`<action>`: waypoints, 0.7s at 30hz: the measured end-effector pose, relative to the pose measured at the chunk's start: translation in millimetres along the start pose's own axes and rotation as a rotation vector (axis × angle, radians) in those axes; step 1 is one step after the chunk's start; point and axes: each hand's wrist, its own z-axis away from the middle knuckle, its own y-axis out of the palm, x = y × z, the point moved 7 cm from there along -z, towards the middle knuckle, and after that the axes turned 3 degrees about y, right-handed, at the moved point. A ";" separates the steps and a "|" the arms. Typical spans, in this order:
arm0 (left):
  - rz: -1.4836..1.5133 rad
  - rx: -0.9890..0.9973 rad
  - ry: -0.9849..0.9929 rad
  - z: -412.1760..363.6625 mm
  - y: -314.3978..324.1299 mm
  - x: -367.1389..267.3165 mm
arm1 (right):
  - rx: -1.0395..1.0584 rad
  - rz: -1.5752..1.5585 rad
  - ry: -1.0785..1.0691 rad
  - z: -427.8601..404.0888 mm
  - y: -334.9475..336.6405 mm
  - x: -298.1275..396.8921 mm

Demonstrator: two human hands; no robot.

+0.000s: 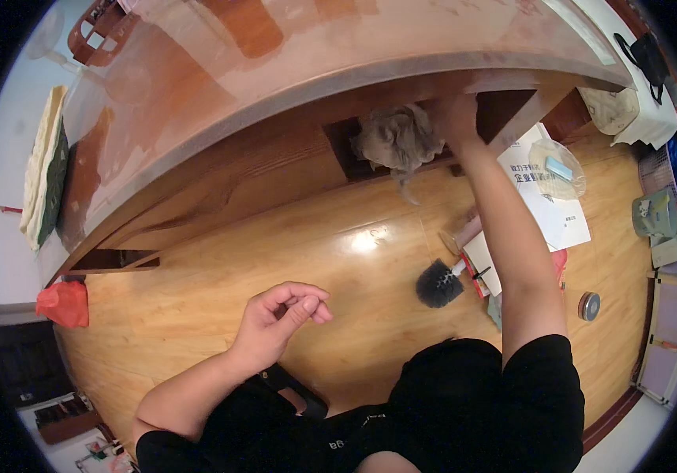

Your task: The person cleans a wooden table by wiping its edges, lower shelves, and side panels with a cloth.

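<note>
My right arm reaches up to the wooden desk, and my right hand [456, 115] is in the shadow beneath the tabletop's edge [338, 88], its fingers hard to make out. Beside it, a crumpled grey cloth [398, 137] bulges from a dark opening in the desk front, one end hanging towards the floor. Whether my right hand touches the cloth cannot be told. Lower down, my left hand [282, 316] is raised over the wood floor with its fingers curled and thumb near the fingertips; nothing shows in it.
A round dark-bristled brush [440, 284] lies on the floor [314, 236] near my right arm. Printed papers [560, 219], a clear plastic bag [572, 159] and a round tin [589, 307] are on the right. A red bag [63, 303] stands at the desk's left end, baskets at the far right.
</note>
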 end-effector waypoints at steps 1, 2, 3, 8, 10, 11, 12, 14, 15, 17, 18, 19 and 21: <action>-0.014 -0.014 -0.009 -0.4 -1.2 1.0 | -0.013 0.106 0.018 12.8 11.3 10.6; -0.019 -0.016 -0.013 -0.7 -1.9 3.4 | -0.021 0.211 0.037 28.4 26.3 22.0; -0.016 -0.021 -0.019 -2.0 -1.4 6.8 | -0.086 0.201 0.013 50.8 44.0 36.5; 0.003 -0.005 -0.058 -10.6 5.6 12.2 | -0.226 0.117 -0.003 60.8 53.2 46.7; -0.009 0.000 -0.046 -14.8 4.2 11.6 | -0.068 0.176 -0.203 61.6 55.1 45.3; -0.010 0.000 -0.049 -16.9 3.5 11.8 | -0.066 0.174 -0.201 67.6 49.5 37.8; -0.011 -0.004 -0.049 -18.2 2.5 11.7 | -0.076 0.110 -0.267 82.9 39.5 34.7; -0.015 -0.004 -0.047 -22.0 1.3 13.2 | -0.089 0.048 -0.330 99.4 32.7 22.6; -0.008 -0.026 -0.064 -24.3 -0.3 15.8 | -0.204 0.070 -0.272 99.9 23.9 11.9; -0.005 -0.054 -0.079 -29.3 -3.5 19.9 | -0.324 0.086 -0.216 91.6 22.2 5.6; -0.003 -0.060 -0.094 -32.5 -3.8 23.4 | -0.280 0.091 -0.187 81.7 25.9 8.3; -0.001 -0.067 -0.117 -31.5 -3.8 25.5 | -0.230 0.094 -0.156 74.4 29.7 8.7; 0.006 -0.082 -0.124 -28.4 -6.1 25.8 | -0.197 0.143 -0.218 40.7 60.2 -6.4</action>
